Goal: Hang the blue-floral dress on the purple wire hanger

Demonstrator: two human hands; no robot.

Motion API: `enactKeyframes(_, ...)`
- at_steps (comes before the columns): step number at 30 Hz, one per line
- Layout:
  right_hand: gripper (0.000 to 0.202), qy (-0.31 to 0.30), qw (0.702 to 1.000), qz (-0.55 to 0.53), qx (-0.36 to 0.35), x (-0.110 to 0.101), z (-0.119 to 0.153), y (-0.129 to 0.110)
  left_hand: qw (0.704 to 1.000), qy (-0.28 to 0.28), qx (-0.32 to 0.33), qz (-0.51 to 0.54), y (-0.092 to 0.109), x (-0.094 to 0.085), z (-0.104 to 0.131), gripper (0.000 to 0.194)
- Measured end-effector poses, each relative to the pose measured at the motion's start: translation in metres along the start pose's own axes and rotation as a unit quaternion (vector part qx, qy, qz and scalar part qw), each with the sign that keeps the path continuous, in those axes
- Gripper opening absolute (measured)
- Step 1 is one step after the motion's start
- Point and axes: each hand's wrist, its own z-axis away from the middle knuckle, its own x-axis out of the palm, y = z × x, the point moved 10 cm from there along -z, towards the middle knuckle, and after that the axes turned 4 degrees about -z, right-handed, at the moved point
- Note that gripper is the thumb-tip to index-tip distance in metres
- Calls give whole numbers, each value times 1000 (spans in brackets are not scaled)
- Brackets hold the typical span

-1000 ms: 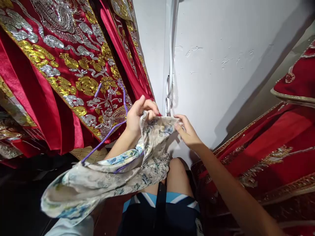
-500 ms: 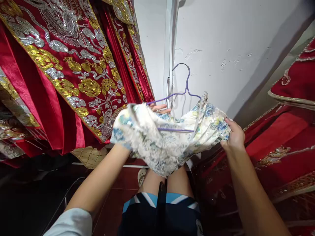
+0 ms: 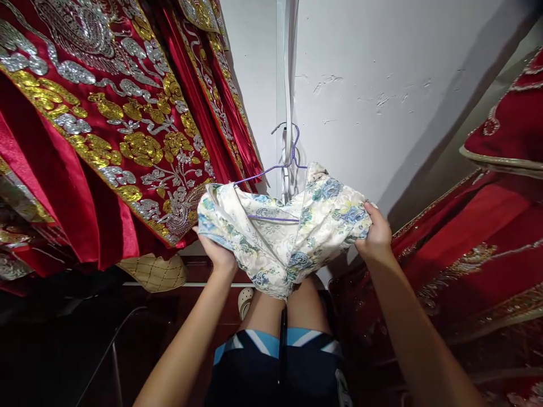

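Observation:
A white garment with blue and yellow flowers (image 3: 326,226) is spread between my hands, its V neckline facing me. Inside it sits a purple wire hanger (image 3: 271,169), whose hook sticks up above the collar and whose lower bar shows through the neck opening. My left hand (image 3: 218,251) grips the garment's left sleeve end, its fingers mostly behind the cloth. At the other sleeve end, my right hand (image 3: 375,232) is closed on the fabric, thumb on top.
Red garments with gold and silver embroidery (image 3: 139,147) hang at the left. More red embroidered cloth (image 3: 466,226) is at the right. Ahead stands a white wall (image 3: 356,68) with a vertical strip. A thin metal frame (image 3: 114,339) is at lower left.
My left hand has come out from within the garment and now holds its left sleeve from outside. The garment is spread flatter, and the hanger and my right hand have shifted left.

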Motion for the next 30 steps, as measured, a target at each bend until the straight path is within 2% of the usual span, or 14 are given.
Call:
enactKeyframes(3, 32, 9, 999, 37, -23, -7, 2, 1, 997, 67, -16, 43, -18, -17, 24, 82)
enactKeyframes(6, 35, 7, 992, 96, -83, -11, 14, -3, 997, 47, -53, -20, -44, -22, 44, 63)
enactKeyframes(8, 39, 36, 980, 131, -146, -21, 35, -8, 993, -5, -109, -54, -68, -18, 56, 62)
enactKeyframes(10, 46, 81, 947, 195, -243, -34, 69, -14, 980, -61, -176, -74, -92, -12, 70, 64)
enactKeyframes(11, 48, 91, 915, 253, -300, -35, 89, -16, 974, -76, -199, -80, -101, -10, 77, 64)
enactKeyframes(12, 44, 66, 889, 309, -332, -29, 107, -9, 970, -81, -212, -83, -108, -9, 82, 64)
enactKeyframes(13, 31, 8, 882, 343, -324, -21, 117, 6, 969, -80, -216, -83, -111, -8, 85, 64)
enactKeyframes(15, 25, -169, 871, 404, -221, 3, 130, 59, 972, -79, -209, -78, -112, -5, 90, 63)
enactKeyframes(17, 30, -306, 831, 452, -104, 21, 143, 108, 971, -91, -203, -86, -110, -1, 92, 57)
enactKeyframes(18, 33, -346, 807, 474, -68, 26, 148, 124, 970, -101, -202, -95, -109, 1, 93, 53)
enactKeyframes(21, 38, -392, 765, 509, -53, 43, 147, 139, 965, -119, -203, -116, -105, 2, 98, 44)
enactKeyframes(26, 26, -424, 746, 510, -55, 60, 142, 139, 972, -99, -193, -85, -101, -7, 105, 41)
enactKeyframes(28, 23, -453, 735, 503, -46, 65, 147, 142, 979, -62, -178, -81, -100, -16, 104, 43)
enactKeyframes(30, 22, -457, 742, 488, -39, 67, 149, 142, 984, 8, -150, -96, -96, -31, 102, 43)
